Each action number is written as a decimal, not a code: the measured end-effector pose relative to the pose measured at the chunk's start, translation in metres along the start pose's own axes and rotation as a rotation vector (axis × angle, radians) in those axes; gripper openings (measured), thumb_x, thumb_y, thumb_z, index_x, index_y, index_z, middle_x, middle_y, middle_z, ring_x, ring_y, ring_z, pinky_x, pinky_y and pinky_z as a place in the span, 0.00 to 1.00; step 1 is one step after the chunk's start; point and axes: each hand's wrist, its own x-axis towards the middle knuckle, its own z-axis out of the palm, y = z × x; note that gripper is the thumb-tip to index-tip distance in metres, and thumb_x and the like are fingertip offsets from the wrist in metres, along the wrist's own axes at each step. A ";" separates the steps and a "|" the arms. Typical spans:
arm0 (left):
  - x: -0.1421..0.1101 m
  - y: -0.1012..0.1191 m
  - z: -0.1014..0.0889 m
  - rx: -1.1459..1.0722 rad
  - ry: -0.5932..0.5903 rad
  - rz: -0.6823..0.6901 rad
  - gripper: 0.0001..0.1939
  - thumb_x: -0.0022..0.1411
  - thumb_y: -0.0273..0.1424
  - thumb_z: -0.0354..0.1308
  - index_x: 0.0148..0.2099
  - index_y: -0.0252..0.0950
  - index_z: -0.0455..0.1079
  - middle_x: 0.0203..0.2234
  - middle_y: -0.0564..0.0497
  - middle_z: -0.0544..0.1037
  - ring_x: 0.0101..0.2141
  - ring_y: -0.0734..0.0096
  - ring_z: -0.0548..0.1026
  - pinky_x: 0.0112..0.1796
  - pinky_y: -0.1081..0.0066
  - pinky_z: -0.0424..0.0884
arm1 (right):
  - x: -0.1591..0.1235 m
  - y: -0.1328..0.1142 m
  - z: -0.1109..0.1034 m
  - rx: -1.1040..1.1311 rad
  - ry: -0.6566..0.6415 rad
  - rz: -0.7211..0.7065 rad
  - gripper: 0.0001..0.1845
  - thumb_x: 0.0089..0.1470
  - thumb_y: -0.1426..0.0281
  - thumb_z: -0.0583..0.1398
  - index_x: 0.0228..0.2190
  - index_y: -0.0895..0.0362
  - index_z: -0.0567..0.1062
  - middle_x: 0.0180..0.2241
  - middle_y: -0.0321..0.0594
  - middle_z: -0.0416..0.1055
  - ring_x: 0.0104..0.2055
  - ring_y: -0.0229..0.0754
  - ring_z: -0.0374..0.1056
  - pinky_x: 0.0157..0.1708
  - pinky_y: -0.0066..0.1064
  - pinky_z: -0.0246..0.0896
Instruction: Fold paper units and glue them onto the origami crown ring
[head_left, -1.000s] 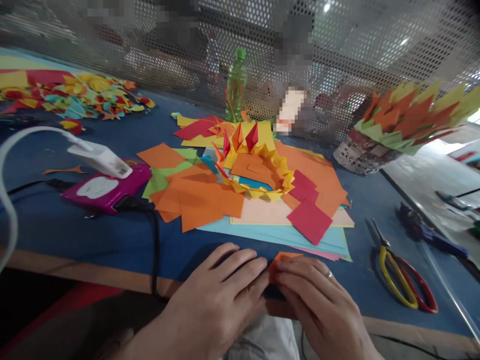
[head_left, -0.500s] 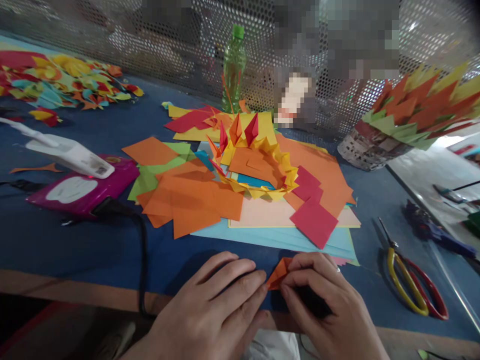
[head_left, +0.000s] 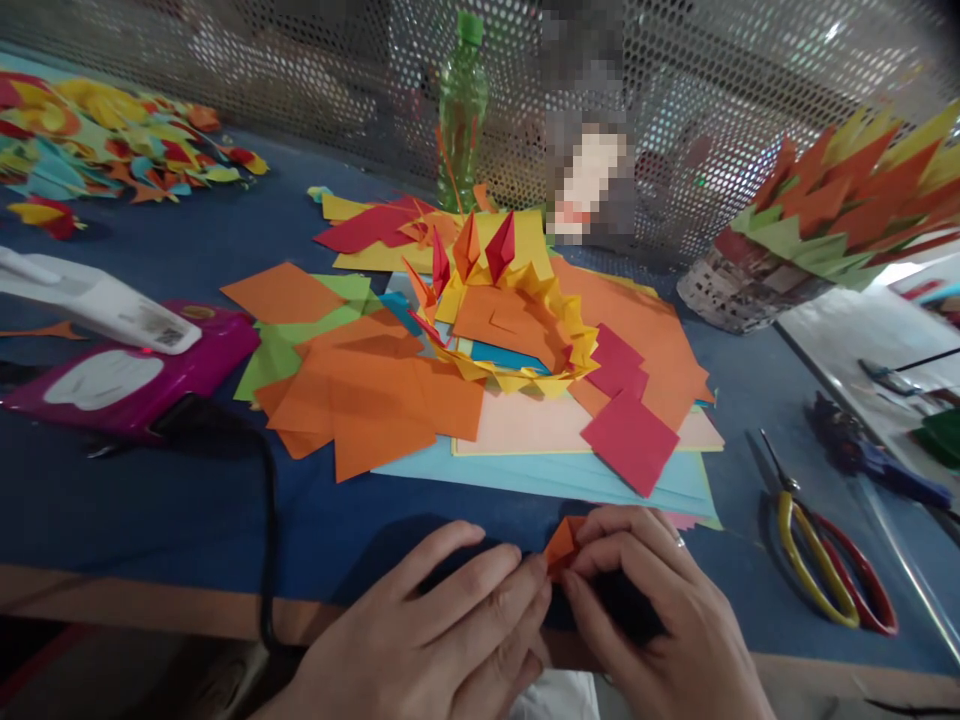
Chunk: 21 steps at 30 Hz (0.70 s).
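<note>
Orange paper (head_left: 562, 543), one folded piece, touches left hand (head_left: 442, 630) and right hand (head_left: 667, 600).

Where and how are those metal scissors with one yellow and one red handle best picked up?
I'd take the scissors by both handle loops, right hand coming from the person's side. They lie flat, wide loops nearest the person, slim tip pointing away, so that grip seems easiest.

- Grey perforated metal screen (head_left: 322, 120) across the top of the frame, small bright lights (head_left: 832, 30) glinting through at upper right.
- Blue-topped table (head_left: 195, 510) with a flat brown edge (head_left: 150, 607) along the bottom.
- Pale grey, smooth surface (head_left: 832, 345) at the right.
</note>
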 end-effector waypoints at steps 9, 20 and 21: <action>0.005 -0.001 0.002 0.021 -0.010 0.008 0.16 0.75 0.25 0.49 0.54 0.36 0.77 0.52 0.50 0.82 0.51 0.66 0.78 0.59 0.60 0.73 | 0.000 0.001 -0.002 0.034 -0.015 0.038 0.05 0.62 0.71 0.60 0.33 0.52 0.74 0.36 0.39 0.74 0.38 0.38 0.74 0.37 0.28 0.73; 0.006 0.005 0.013 -0.103 0.055 -0.155 0.15 0.72 0.37 0.55 0.55 0.40 0.76 0.46 0.45 0.82 0.52 0.56 0.77 0.57 0.50 0.73 | -0.001 0.002 0.001 0.010 -0.013 0.021 0.05 0.63 0.73 0.60 0.33 0.52 0.71 0.36 0.38 0.72 0.38 0.36 0.72 0.39 0.27 0.70; 0.006 0.006 0.014 -0.105 0.055 -0.155 0.15 0.72 0.37 0.55 0.55 0.40 0.76 0.47 0.45 0.82 0.52 0.56 0.77 0.57 0.50 0.73 | -0.001 0.002 0.002 0.007 -0.014 0.022 0.05 0.63 0.73 0.60 0.34 0.52 0.71 0.36 0.38 0.72 0.38 0.36 0.72 0.39 0.27 0.70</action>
